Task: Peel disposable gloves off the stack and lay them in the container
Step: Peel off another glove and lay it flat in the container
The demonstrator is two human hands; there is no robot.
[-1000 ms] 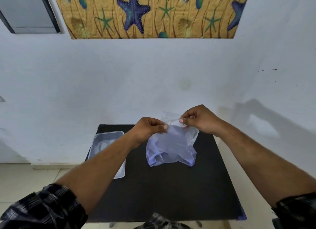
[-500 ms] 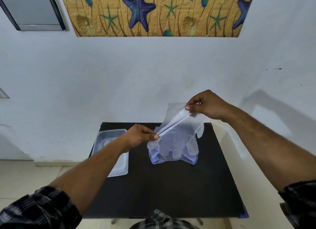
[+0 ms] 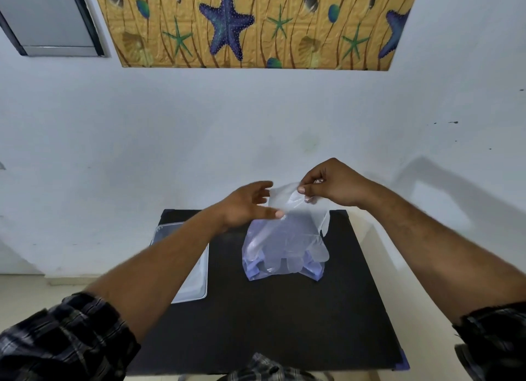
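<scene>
nearest me lay the bare front of the dark surface [image 3: 256, 332], which i had kept free so a glove could hang and swing without catching on anything. to my left on it sat the clear container [image 3: 193, 281], close to the stack so the carry across would be short; my forearm hid most of it, and i could not tell what it held. farther back, about the middle, stood the stack of gloves [image 3: 281, 255] in its bluish wrapper, propped up so the top sheets could be lifted off one at a time. above it my right hand [image 3: 333, 184] pinched the cuff of one thin clear glove [image 3: 301, 227] between thumb and fingertips, holding it high so its fingers drooped in front of the stack and it hung apart from the rest. my left hand [image 3: 250, 204] was spread, fingers loose beside the cuff's other edge, gripping nothing, placed, i judged, to take that side.
</scene>
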